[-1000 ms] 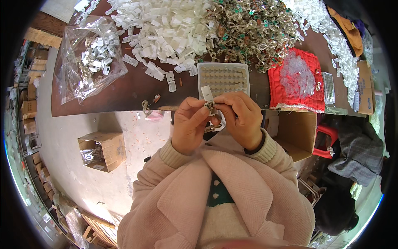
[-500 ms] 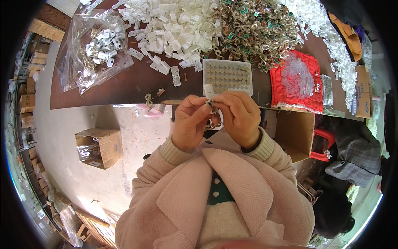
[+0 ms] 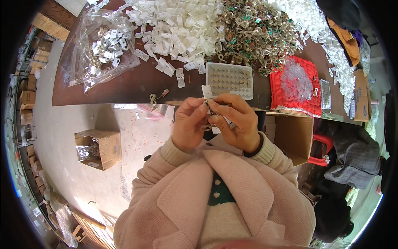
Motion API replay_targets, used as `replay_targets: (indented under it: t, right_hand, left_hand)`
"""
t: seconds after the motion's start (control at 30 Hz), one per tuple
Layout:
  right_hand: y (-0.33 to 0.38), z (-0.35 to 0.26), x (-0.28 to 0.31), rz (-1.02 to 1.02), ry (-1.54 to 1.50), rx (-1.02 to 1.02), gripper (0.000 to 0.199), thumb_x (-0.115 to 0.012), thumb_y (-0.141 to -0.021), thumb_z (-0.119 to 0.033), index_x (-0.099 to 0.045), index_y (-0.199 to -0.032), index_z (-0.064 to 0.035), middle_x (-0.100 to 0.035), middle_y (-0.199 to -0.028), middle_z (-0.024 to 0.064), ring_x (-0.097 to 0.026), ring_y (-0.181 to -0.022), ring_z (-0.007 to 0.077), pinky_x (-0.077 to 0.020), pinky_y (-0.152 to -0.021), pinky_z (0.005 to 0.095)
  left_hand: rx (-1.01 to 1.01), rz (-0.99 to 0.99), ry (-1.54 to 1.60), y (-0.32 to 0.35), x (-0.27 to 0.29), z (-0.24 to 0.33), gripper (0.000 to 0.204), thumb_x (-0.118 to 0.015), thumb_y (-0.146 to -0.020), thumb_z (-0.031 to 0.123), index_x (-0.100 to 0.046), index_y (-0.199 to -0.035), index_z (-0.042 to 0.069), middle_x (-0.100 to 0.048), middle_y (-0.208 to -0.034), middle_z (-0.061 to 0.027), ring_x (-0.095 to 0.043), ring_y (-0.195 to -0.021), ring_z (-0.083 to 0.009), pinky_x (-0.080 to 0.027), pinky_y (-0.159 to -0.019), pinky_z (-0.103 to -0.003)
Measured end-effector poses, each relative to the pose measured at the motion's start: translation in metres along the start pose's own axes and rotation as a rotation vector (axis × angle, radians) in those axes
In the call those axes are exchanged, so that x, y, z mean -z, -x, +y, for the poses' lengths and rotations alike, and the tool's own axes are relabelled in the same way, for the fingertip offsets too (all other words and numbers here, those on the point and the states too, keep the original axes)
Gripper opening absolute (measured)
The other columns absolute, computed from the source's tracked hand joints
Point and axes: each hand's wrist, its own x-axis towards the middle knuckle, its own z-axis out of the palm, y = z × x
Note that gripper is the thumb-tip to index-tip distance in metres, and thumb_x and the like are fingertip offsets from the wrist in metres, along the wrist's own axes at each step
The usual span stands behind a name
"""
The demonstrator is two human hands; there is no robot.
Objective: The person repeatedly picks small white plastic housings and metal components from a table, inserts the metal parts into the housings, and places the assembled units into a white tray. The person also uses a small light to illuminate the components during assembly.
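My left hand (image 3: 190,123) and my right hand (image 3: 234,120) meet just below the table edge, fingertips pinched together on a small metal ring piece (image 3: 210,113) with a white plastic tag. Both hands grip it; most of the piece is hidden by my fingers. Right above my hands a white tray of small round parts (image 3: 230,80) lies on the brown table (image 3: 124,85). Behind it lie a heap of white plastic tags (image 3: 174,20) and a heap of metal rings (image 3: 257,33).
A clear bag of white pieces (image 3: 103,50) lies at the table's left. A red cloth with clear bits (image 3: 295,85) lies right of the tray. A small metal piece (image 3: 154,99) sits at the table edge. Open cardboard boxes stand on the floor (image 3: 97,148) and under the table (image 3: 294,135).
My hands stay together at the table edge, fingers shifting slightly on the small piece. The view has tipped a little, so the table sits somewhat lower in the picture.
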Motion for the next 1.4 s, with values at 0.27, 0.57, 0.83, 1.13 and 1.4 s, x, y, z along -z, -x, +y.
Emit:
replay_targets:
  t: [0.27,0.57,0.83,1.13,1.4]
  right_hand:
    - [-0.009,0.003,0.006,0.081,-0.276,-0.221,0.023,-0.067,-0.093,-0.005,-0.068,-0.116,0.0020,-0.069,-0.100,0.0130,-0.066,-0.086,0.0145,-0.0533,-0.072,0.0251]
    - [-0.013,0.012,-0.004,0.194,-0.504,-0.123,0.016,-0.071,-0.086,0.006,-0.071,-0.102,0.0017,-0.071,-0.098,0.0114,-0.068,-0.084,0.0135,-0.0549,-0.073,0.0255]
    - [-0.016,0.014,0.003,0.083,-0.403,0.108,0.030,-0.075,-0.073,0.012,-0.073,-0.101,-0.0001,-0.070,-0.107,0.0148,-0.068,-0.104,0.0306,-0.0551,-0.087,0.0376]
    - [-0.017,0.014,-0.005,0.172,-0.352,0.130,0.027,-0.074,-0.074,0.012,-0.071,-0.098,-0.0002,-0.070,-0.106,0.0147,-0.068,-0.103,0.0299,-0.0557,-0.087,0.0366]
    - [-0.004,0.019,0.005,0.129,-0.256,0.227,0.035,-0.068,-0.076,0.014,-0.069,-0.108,0.0007,-0.068,-0.113,0.0178,-0.066,-0.108,0.0354,-0.0538,-0.090,0.0399]
  left_hand:
    - [0.005,-0.107,0.004,-0.001,-0.004,0.002,0.011,-0.061,-0.098,0.012,-0.063,-0.108,0.007,-0.071,-0.098,-0.0106,-0.061,-0.070,-0.0119,-0.047,-0.061,-0.026]
    - [0.092,-0.052,0.060,0.000,-0.014,0.001,0.013,-0.064,-0.097,0.015,-0.064,-0.109,0.013,-0.069,-0.099,-0.0109,-0.062,-0.078,-0.0160,-0.048,-0.067,-0.030]
    - [0.105,-0.053,0.073,0.001,-0.020,0.002,0.027,-0.063,-0.099,0.028,-0.058,-0.119,0.009,-0.061,-0.112,-0.0035,-0.057,-0.106,-0.0181,-0.049,-0.094,-0.035]
    - [0.092,-0.046,0.199,0.001,-0.007,-0.010,0.040,-0.067,-0.096,0.028,-0.055,-0.131,0.012,-0.059,-0.125,-0.0037,-0.055,-0.119,-0.0202,-0.044,-0.107,-0.037]
    - [0.163,0.149,0.066,0.011,-0.023,-0.016,0.029,-0.064,-0.098,0.033,-0.056,-0.117,0.012,-0.063,-0.111,-0.0008,-0.061,-0.104,-0.0145,-0.050,-0.091,-0.033]
